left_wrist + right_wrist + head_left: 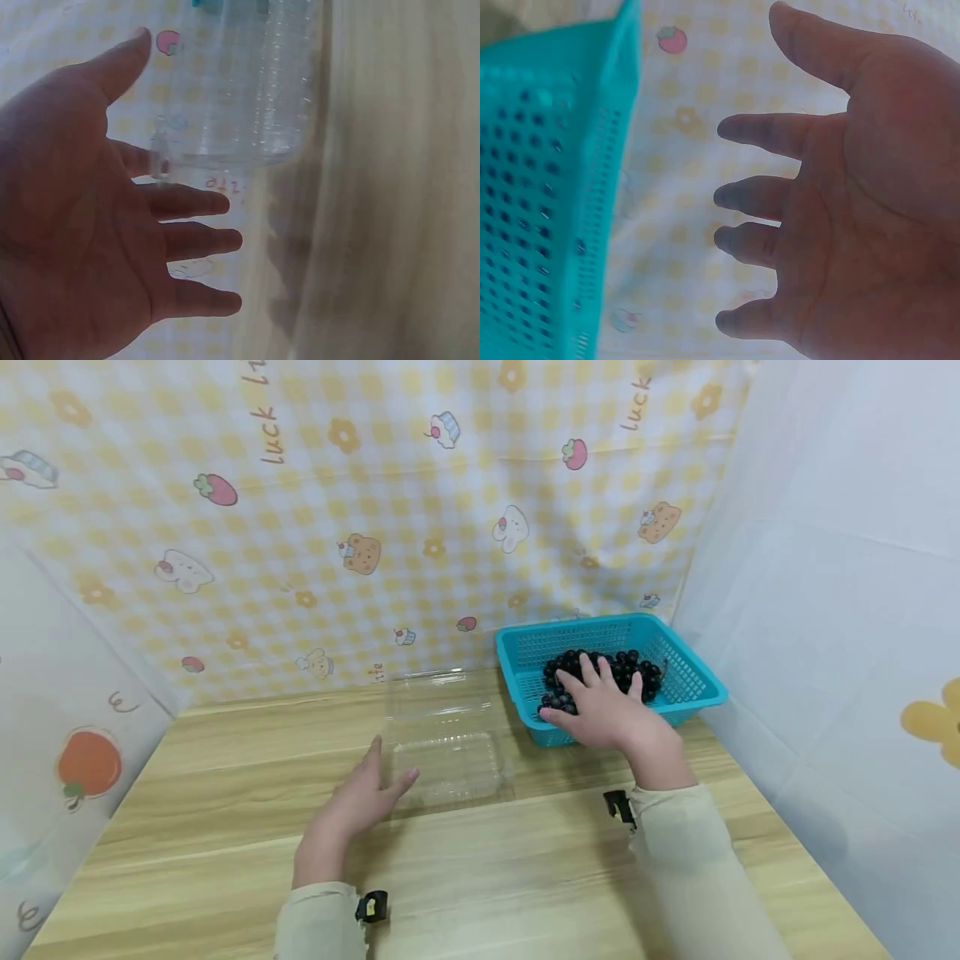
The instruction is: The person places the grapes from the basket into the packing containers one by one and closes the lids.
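A clear plastic clamshell box [450, 768] lies opened out on the table, its lid [438, 695] folded back towards the curtain. At its left side is my left hand [356, 803], fingers spread and thumb out over the near left corner; in the left wrist view the palm faces the box [225, 97] and grips nothing. To the right stands a turquoise mesh basket [693, 683] with a heap of black grapes [557, 670]. Over the basket hovers my right hand [611, 714], fingers apart, partly hiding the grapes. The right wrist view shows nothing in that palm [862, 217].
The wood-grain table [247, 810] backs onto a yellow checked curtain [300, 510] close behind the box and basket. White cloth walls [832, 610] rise on both sides, the right one near the basket's corner. Each wrist wears a black camera strap [372, 907].
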Tool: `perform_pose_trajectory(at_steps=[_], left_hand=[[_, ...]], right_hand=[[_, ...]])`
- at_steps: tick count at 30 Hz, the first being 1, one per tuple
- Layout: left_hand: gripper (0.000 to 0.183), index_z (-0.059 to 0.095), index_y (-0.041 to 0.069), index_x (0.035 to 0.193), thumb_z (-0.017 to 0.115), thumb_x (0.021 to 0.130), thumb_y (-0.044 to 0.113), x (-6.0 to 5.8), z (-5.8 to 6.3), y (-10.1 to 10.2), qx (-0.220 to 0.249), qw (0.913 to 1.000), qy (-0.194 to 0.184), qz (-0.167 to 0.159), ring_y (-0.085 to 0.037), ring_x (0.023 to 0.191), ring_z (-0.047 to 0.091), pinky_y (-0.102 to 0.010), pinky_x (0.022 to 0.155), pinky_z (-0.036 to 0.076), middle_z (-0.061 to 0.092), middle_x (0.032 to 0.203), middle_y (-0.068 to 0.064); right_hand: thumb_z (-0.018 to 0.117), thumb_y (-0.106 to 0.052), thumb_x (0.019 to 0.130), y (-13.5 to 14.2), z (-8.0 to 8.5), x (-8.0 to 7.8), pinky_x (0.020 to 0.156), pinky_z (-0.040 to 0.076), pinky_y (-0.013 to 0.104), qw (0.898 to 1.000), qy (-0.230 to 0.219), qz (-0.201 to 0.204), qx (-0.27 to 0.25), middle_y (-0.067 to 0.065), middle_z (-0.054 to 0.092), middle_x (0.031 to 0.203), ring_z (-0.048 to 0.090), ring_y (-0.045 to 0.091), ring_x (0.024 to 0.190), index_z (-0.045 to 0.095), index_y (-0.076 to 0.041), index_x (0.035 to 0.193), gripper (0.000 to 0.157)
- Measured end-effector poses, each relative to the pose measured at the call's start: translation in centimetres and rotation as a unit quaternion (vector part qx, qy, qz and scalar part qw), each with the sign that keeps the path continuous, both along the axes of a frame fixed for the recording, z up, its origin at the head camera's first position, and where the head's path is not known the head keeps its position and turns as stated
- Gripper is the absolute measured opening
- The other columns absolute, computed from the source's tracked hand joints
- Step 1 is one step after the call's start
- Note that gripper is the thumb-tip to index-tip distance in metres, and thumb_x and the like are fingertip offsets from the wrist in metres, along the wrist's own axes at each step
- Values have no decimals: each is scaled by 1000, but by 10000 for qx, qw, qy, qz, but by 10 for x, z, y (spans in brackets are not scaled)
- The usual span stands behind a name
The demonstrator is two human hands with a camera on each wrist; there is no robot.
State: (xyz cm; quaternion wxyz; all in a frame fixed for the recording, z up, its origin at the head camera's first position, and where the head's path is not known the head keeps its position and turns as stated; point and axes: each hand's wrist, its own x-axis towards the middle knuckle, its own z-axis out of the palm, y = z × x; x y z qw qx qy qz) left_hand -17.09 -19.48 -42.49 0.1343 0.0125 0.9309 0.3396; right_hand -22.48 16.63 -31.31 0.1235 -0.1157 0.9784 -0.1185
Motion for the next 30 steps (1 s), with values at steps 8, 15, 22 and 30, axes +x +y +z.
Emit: perform_pose_trajectory(at_steps=[8,15,22,30], left_hand=[[125,-21,7,168,59,98,73,-6,-12,-9,444,9984,-336,-30,-57,156,25,-69,129,24,10,173,-37],[134,-28,15,166,71,93,67,-8,-12,-8,540,9975,-458,-2,-59,152,36,-70,126,30,13,171,-38],[135,-25,13,167,73,92,67,-7,-12,-7,533,9977,-427,9,-59,153,33,-71,126,29,14,172,-37],[126,-24,11,168,64,98,67,-9,-12,-6,483,9984,-280,112,-58,153,33,-69,127,29,14,172,-36]], right_hand=[[45,-62,109,5,32,-14,121,-12,84,9986,111,65,512,21,-13,179,-14,47,165,14,-21,173,82],[46,-60,109,13,42,-49,123,-7,84,9955,-302,106,893,23,-9,179,-8,49,165,17,-19,173,81],[48,-54,111,25,42,-92,127,9,79,9938,-644,174,889,28,3,178,4,52,164,18,-12,172,80],[51,-44,112,42,25,-131,127,27,71,9911,-961,142,908,27,17,176,20,54,160,20,-5,170,77]])
